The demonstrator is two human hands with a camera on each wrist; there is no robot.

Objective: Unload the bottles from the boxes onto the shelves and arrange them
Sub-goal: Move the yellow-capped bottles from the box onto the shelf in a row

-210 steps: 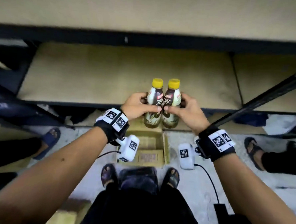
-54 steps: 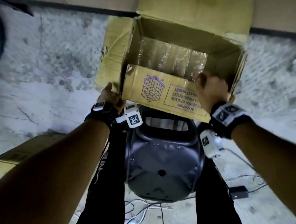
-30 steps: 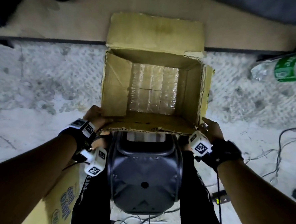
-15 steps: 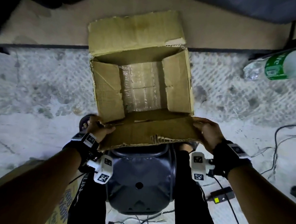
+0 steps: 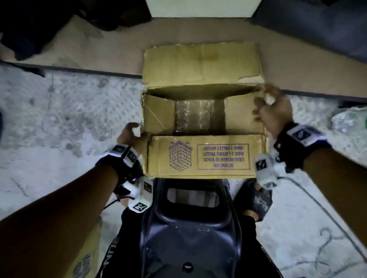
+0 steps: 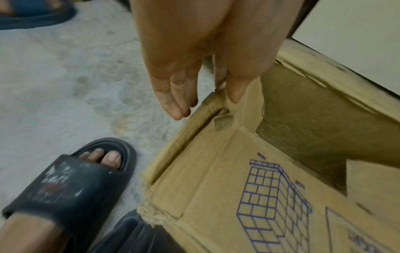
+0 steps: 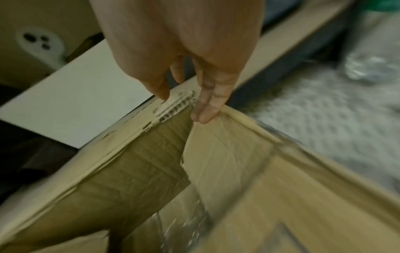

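Observation:
A cardboard box [image 5: 198, 159] stands open-topped on the floor in front of me; no bottle shows inside, only shiny clear wrap [image 5: 192, 115] at its bottom. Its near flap with purple print lies partly over the opening. My left hand [image 5: 131, 135] is at the near-left corner, fingers straight, thumb touching the corner edge [image 6: 205, 106]. My right hand [image 5: 272, 107] is at the far-right corner, where straight fingers [image 7: 205, 118] press on the right side flap and the thumb touches the torn far flap. A clear bottle with a green label [image 5: 364, 122] lies on the floor at right.
A dark plastic stool [image 5: 189, 236] sits between my legs, right behind the box. Another cardboard box [image 5: 84, 261] is at lower left. Cables [image 5: 324, 212] run over the floor at right. My sandalled foot [image 6: 75, 179] is beside the box's near-left corner. A low shelf board [image 5: 97, 54] lies beyond.
The near flap, which lay out towards me, now lies over the opening, printed side up. My right hand moved from the near-right corner to the far-right corner. The box sits straighter.

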